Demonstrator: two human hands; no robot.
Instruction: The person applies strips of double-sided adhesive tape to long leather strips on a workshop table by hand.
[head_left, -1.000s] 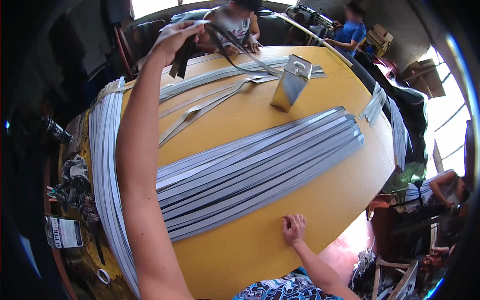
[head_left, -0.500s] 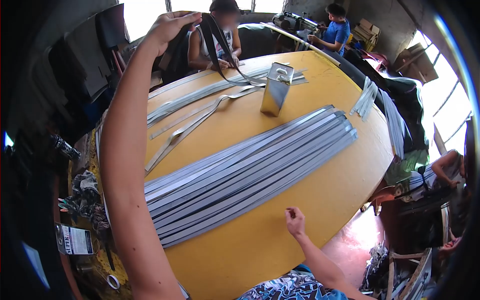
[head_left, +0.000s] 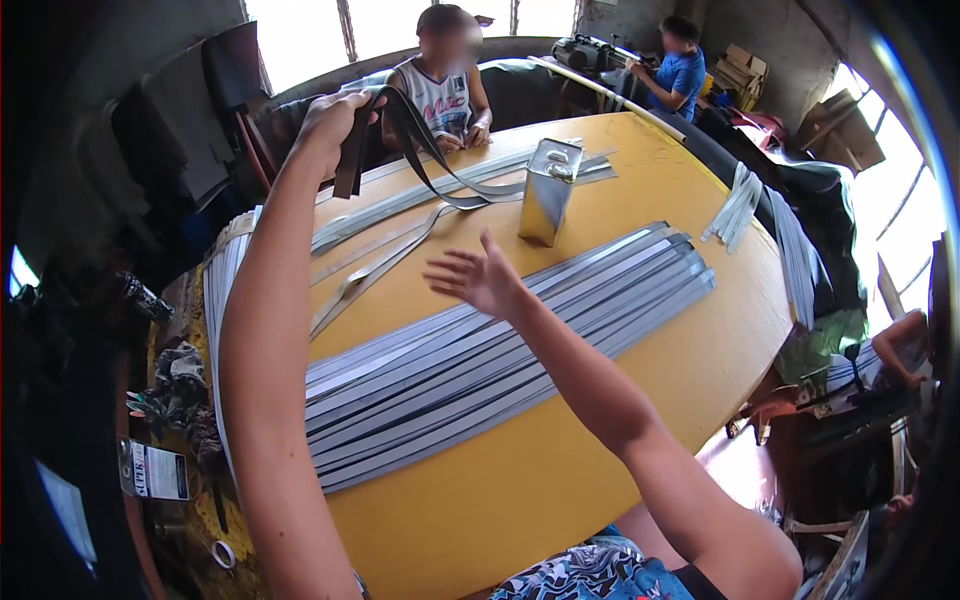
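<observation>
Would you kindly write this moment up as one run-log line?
left hand: raised, holding dark strips | right hand: open, empty, near grey strips | metal can: upright on yellow table

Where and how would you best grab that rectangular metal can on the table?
Probably around the middle of the metal can, with the right hand coming from the near side: it stands upright, flat sides face that way, and loose strips lie behind it.

The table (head_left: 440, 510) before me
I see the strip bundle (head_left: 430, 400) in front of the can (head_left: 547, 200), loose strips (head_left: 385, 257) behind left.
</observation>
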